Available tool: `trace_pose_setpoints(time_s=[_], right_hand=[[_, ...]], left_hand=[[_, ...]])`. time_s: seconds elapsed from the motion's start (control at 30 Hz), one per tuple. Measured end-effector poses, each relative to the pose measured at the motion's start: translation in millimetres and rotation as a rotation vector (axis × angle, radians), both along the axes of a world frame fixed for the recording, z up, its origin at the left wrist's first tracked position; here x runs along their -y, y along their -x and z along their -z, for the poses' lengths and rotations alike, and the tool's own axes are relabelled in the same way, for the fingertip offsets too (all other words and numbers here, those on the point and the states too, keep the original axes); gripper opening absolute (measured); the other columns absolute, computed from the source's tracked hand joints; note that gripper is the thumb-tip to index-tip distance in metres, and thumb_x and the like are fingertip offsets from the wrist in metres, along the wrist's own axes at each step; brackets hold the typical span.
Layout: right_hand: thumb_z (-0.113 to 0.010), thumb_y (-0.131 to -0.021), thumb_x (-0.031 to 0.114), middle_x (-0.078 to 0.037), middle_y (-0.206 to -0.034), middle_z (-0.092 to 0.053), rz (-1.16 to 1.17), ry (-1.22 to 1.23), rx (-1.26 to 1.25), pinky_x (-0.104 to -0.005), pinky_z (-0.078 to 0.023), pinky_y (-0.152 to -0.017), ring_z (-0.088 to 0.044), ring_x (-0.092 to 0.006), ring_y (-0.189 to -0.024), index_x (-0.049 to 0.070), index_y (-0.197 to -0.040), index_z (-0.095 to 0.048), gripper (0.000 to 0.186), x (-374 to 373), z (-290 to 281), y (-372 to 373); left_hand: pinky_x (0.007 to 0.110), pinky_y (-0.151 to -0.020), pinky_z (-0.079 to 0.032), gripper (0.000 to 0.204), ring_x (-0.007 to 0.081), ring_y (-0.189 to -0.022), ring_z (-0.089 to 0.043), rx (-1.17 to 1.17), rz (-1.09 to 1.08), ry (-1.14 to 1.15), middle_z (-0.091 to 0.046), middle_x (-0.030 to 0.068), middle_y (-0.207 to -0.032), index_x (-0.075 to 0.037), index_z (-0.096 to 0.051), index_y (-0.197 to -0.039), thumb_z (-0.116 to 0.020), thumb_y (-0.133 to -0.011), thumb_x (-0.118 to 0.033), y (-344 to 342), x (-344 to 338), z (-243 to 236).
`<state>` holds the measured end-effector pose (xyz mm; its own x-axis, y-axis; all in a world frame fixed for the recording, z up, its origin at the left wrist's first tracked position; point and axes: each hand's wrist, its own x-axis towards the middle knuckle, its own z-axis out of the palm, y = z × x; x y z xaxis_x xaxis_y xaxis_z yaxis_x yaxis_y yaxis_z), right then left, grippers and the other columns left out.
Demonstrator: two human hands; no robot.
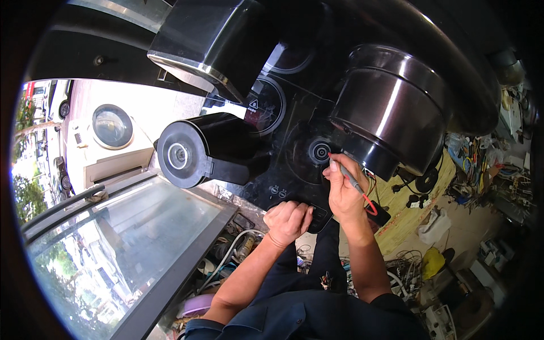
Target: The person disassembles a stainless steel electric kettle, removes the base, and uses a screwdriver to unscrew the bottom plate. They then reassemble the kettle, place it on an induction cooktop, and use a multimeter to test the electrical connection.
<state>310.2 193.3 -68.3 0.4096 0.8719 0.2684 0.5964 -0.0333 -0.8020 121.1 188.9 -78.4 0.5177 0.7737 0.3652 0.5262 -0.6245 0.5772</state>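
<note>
A black glossy appliance base (303,164) with a round ringed connector (321,151) is in front of me. My right hand (345,184) pinches a grey test probe (350,177) trailing a red lead (371,205). The probe's red tip end is beside the connector; whether it touches is too small to tell. My left hand (290,220) is closed at the base's near edge, and what its fingers hold, if anything, is hidden. Left of the connector lies a black kettle (224,148), tipped over, its round underside showing. A dark metal pot-like vessel (391,107) stands just right of the connector.
A black box-shaped appliance (209,45) rises at the back. At left are a glass-topped case (124,243) and a white front-loading washing machine (110,141). Cables and a black plug (416,200) lie on a wooden board (396,226) at right; clutter covers the floor.
</note>
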Motion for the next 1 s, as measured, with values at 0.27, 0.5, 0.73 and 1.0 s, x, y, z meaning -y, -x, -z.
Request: trace_pose_setpoints(time_s=[0.27,0.5,0.73,1.0], right_hand=[[-0.059,-0.108,0.005,-0.013,-0.094,-0.071,-0.029,-0.064,-0.012,-0.0311,-0.059,-0.069,-0.071,-0.0195,-0.076,-0.005,-0.12,-0.065,0.016,6,-7,-1],[-0.054,-0.11,0.009,-0.017,-0.094,-0.071,-0.085,-0.074,-0.109,-0.0376,-0.062,-0.082,-0.071,-0.0258,-0.088,-0.008,-0.124,-0.058,0.022,32,1,6],[-0.06,-0.109,0.012,-0.014,-0.09,-0.075,-0.001,-0.154,-0.255,-0.0359,-0.061,-0.075,-0.074,-0.0264,-0.082,-0.005,-0.114,-0.065,0.019,31,12,19],[-0.054,-0.115,0.024,-0.017,-0.092,-0.073,-0.024,-0.191,-0.169,-0.0364,-0.063,-0.082,-0.068,-0.0285,-0.105,-0.006,-0.126,-0.054,0.032,34,33,15]], left_hand=[[0.034,-0.053,-0.047,0.02,0.0233,-0.059,-0.062,-0.018,0.0,-0.015,-0.064,0.0041,-0.077,-0.01,-0.071,-0.091,-0.086,-0.079,-0.012,1,1,2],[0.034,-0.053,-0.047,0.021,0.0224,-0.059,-0.062,-0.018,-0.004,-0.012,-0.064,0.0036,-0.077,-0.011,-0.071,-0.092,-0.086,-0.078,-0.012,2,0,1],[0.033,-0.053,-0.048,0.019,0.0223,-0.059,-0.062,-0.026,-0.01,-0.014,-0.065,0.0036,-0.078,-0.011,-0.072,-0.09,-0.086,-0.078,-0.013,2,1,2],[0.032,-0.054,-0.048,0.016,0.0186,-0.059,-0.062,-0.045,-0.014,-0.026,-0.064,0.0003,-0.078,-0.013,-0.073,-0.089,-0.086,-0.08,-0.016,0,1,4]])
